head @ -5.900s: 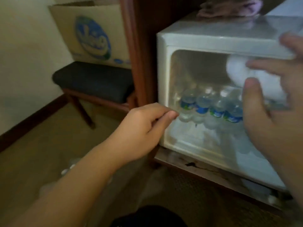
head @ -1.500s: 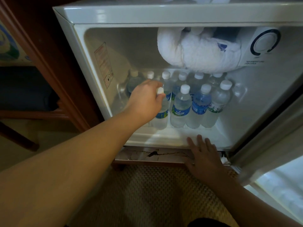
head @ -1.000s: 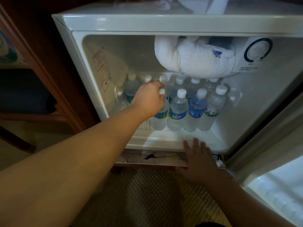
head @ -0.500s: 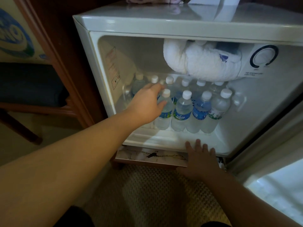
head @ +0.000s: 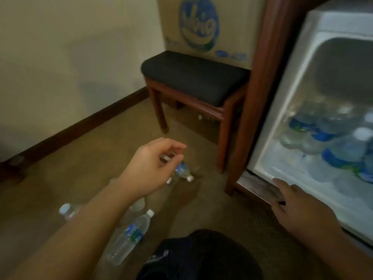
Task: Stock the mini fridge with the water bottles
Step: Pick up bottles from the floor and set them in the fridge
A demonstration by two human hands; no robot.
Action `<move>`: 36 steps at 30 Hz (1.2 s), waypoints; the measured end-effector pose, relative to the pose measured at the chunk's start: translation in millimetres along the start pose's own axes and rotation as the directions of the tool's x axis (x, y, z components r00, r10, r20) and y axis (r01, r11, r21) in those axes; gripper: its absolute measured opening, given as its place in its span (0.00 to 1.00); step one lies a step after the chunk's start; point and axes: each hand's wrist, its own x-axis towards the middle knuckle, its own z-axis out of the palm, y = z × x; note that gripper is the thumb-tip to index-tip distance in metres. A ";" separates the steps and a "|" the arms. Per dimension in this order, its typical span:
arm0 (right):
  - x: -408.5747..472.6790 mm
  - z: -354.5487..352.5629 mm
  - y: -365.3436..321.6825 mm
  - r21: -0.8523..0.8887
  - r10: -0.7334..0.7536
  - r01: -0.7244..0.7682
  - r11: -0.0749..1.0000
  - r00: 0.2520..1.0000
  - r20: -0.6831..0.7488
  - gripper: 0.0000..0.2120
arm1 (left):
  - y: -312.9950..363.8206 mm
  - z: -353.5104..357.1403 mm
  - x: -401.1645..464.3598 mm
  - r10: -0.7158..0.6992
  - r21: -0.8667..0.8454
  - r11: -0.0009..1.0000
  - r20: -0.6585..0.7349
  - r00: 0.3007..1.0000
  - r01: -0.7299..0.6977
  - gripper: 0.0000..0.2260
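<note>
The white mini fridge point(head: 282, 110) stands open at the right, with several blue-labelled water bottles point(head: 333, 138) upright inside, blurred. More water bottles lie on the carpet: one point(head: 131, 235) near my knee, one point(head: 68, 211) partly behind my left forearm, and one point(head: 182, 172) just beyond my fingers. My left hand point(head: 150, 168) hovers over that far bottle with fingers loosely curled and apart, holding nothing. My right hand point(head: 296, 209) rests flat with fingers spread on the ledge under the fridge's lower front edge.
A wooden stool with a black cushion point(head: 193, 77) stands left of the fridge, a cardboard box point(head: 201, 27) on it. The red-brown cabinet post point(head: 256, 87) frames the fridge. A wall and dark baseboard point(head: 80, 128) run along the left. My dark-clothed knee point(head: 197, 255) is at the bottom.
My left hand has let go of the bottle inside the fridge and swung left and down over the bottles on the carpet. My view turned left. The right hand stays at the fridge's base.
</note>
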 end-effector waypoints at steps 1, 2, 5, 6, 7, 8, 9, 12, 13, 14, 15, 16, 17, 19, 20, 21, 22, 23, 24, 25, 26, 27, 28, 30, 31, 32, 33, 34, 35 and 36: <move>4.0 2.5 -20.0 -0.013 -0.078 0.078 0.997 0.997 0.002 0.27 | -16.0 -14.4 -11.8 -0.091 0.012 0.996 -0.051 0.995 0.092 0.09; 9.4 7.0 -38.1 -0.022 -0.144 0.144 0.989 0.990 -0.002 0.26 | -30.2 -27.6 -22.8 -0.176 0.017 0.984 -0.096 0.980 0.178 0.09; 28.3 30.8 -89.7 0.007 -0.276 0.276 0.961 0.961 -0.021 0.26 | -63.8 -57.0 -53.4 -0.353 0.036 0.930 -0.196 0.915 0.367 0.07; 35.2 38.7 -107.7 0.029 -0.310 0.310 0.950 0.951 -0.003 0.26 | -72.6 -63.3 -62.8 -0.385 0.049 0.913 -0.218 0.897 0.405 0.06; 41.7 45.4 -125.8 0.048 -0.345 0.344 0.938 0.938 0.021 0.26 | -80.9 -68.1 -71.9 -0.415 0.055 0.897 -0.236 0.879 0.438 0.06; 48.2 52.2 -144.7 0.061 -0.389 0.386 0.921 0.920 0.047 0.25 | -89.1 -72.3 -80.6 -0.447 0.055 0.879 -0.254 0.858 0.474 0.06; 52.5 55.9 -163.4 0.075 -0.430 0.425 0.902 0.900 0.073 0.24 | -97.4 -74.5 -87.5 -0.484 0.053 0.856 -0.270 0.833 0.514 0.06; 60.8 74.4 -219.3 0.122 -0.554 0.541 0.832 0.817 0.159 0.24 | -132.2 -75.2 -107.2 -0.638 0.038 0.734 -0.304 0.707 0.679 0.08; 61.2 83.4 -236.1 0.136 -0.585 0.570 0.811 0.785 0.202 0.25 | -144.8 -72.3 -114.0 -0.688 0.032 0.682 -0.312 0.656 0.731 0.09; 61.6 94.7 -251.6 0.147 -0.613 0.597 0.789 0.748 0.255 0.26 | -157.2 -68.7 -121.3 -0.719 0.038 0.637 -0.332 0.611 0.770 0.11; 61.5 107.0 -265.2 0.161 -0.635 0.620 0.768 0.708 0.309 0.27 | -168.3 -64.5 -128.5 -0.728 0.068 0.602 -0.364 0.581 0.796 0.14; 61.8 119.2 -276.9 0.174 -0.646 0.631 0.756 0.673 0.361 0.28 | -177.4 -60.7 -134.2 -0.727 0.114 0.569 -0.393 0.563 0.815 0.16; 62.2 130.6 -287.7 0.186 -0.652 0.640 0.745 0.641 0.404 0.30 | -184.4 -57.6 -139.2 -0.732 0.157 0.530 -0.412 0.543 0.833 0.19; 63.1 150.1 -306.6 0.211 -0.651 0.642 0.737 0.592 0.475 0.33 | -194.8 -54.8 -147.2 -0.778 0.194 0.444 -0.401 0.484 0.875 0.23; 64.0 159.8 -313.8 0.229 -0.649 0.635 0.738 0.577 0.496 0.34 | -198.8 -53.8 -150.0 -0.803 0.198 0.410 -0.384 0.455 0.890 0.25; 64.8 169.4 -320.4 0.245 -0.649 0.627 0.739 0.567 0.508 0.35 | -203.9 -52.0 -153.0 -0.826 0.187 0.386 -0.367 0.429 0.903 0.26; 65.2 179.0 -325.6 0.254 -0.650 0.625 0.738 0.557 0.517 0.36 | -208.1 -50.3 -155.3 -0.838 0.164 0.375 -0.362 0.409 0.913 0.26; 65.2 188.6 -329.8 0.261 -0.653 0.626 0.735 0.549 0.522 0.37 | -213.2 -48.3 -157.0 -0.841 0.132 0.371 -0.372 0.392 0.919 0.26; 65.3 198.4 -332.4 0.263 -0.652 0.626 0.734 0.543 0.529 0.39 | -217.5 -46.9 -158.2 -0.839 0.099 0.368 -0.394 0.375 0.925 0.25; 64.5 206.7 -333.9 0.257 -0.648 0.628 0.735 0.539 0.538 0.40 | -222.2 -46.2 -159.3 -0.837 0.059 0.362 -0.420 0.352 0.930 0.25; 62.9 213.4 -335.4 0.242 -0.639 0.629 0.739 0.540 0.548 0.41 | -225.7 -46.4 -159.8 -0.836 0.017 0.354 -0.443 0.324 0.935 0.24; 61.3 217.9 -336.6 0.220 -0.633 0.635 0.740 0.550 0.545 0.41 | -229.4 -46.5 -160.4 -0.837 -0.019 0.346 -0.458 0.299 0.938 0.23; 59.1 220.8 -337.8 0.199 -0.633 0.642 0.740 0.566 0.528 0.40 | -232.2 -46.5 -160.6 -0.840 -0.042 0.341 -0.463 0.284 0.939 0.22; 51.4 224.6 -336.9 0.148 -0.644 0.667 0.730 0.598 0.477 0.37 | -233.8 -45.5 -160.8 -0.842 -0.068 0.339 -0.468 0.270 0.938 0.18; 47.2 226.3 -335.1 0.113 -0.648 0.681 0.724 0.614 0.451 0.34 | -233.3 -44.8 -160.3 -0.836 -0.073 0.340 -0.479 0.266 0.937 0.16; 44.9 227.2 -331.8 0.091 -0.646 0.683 0.725 0.628 0.435 0.31 | -231.6 -43.9 -159.1 -0.829 -0.065 0.343 -0.489 0.269 0.937 0.15; 44.0 227.7 -328.4 0.091 -0.640 0.675 0.732 0.635 0.433 0.27 | -229.4 -42.7 -157.6 -0.821 -0.046 0.350 -0.495 0.283 0.936 0.15; 43.4 225.9 -324.7 0.102 -0.624 0.658 0.746 0.637 0.453 0.22 | -226.5 -41.1 -156.3 -0.812 -0.019 0.363 -0.497 0.306 0.932 0.15; 42.6 221.1 -321.1 0.118 -0.609 0.643 0.757 0.629 0.484 0.15 | -223.0 -39.2 -155.2 -0.804 0.011 0.381 -0.490 0.337 0.924 0.15; 40.8 213.4 -316.9 0.137 -0.601 0.634 0.761 0.610 0.517 0.11 | -217.7 -37.2 -153.7 -0.794 0.047 0.405 -0.478 0.376 0.913 0.15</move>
